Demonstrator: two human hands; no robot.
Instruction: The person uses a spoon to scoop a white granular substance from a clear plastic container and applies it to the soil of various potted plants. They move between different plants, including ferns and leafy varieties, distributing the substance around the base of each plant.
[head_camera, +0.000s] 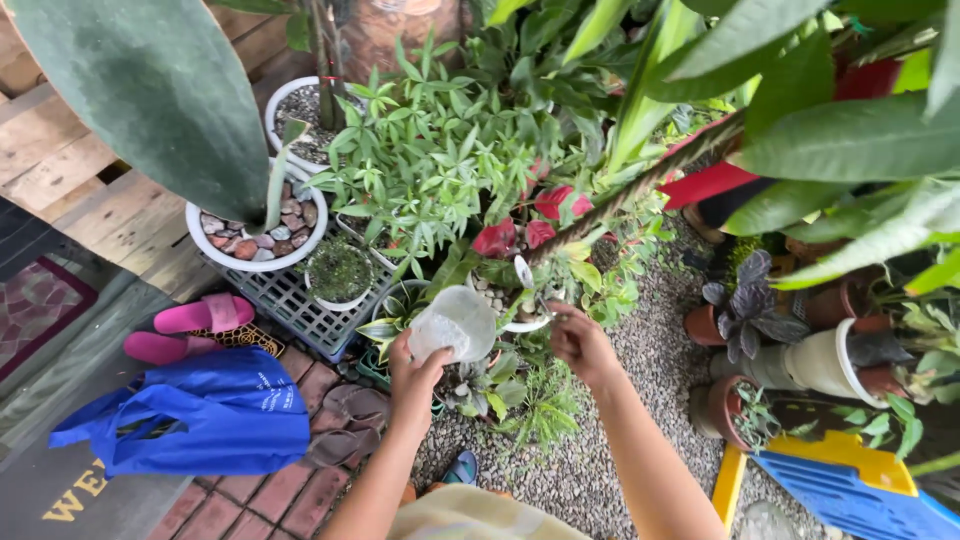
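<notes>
Midway Through a Pour Among the Pots

Seemingly still in progress: the left hand (415, 372) grips a clear plastic cup (452, 322), tipped toward a small white pot (524, 322). The right hand (580, 343), fingers curled, pinches something thin beside the leaves; what exactly is unclear. Neighbouring pots look unattended.

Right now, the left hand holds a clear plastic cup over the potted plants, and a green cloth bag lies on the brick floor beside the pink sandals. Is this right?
Not quite: the cloth bag is blue, not green, as the head view shows. The rest holds: the left hand holds the clear plastic cup over the potted plants, and the bag lies on the brick floor beside the pink sandals.
</notes>
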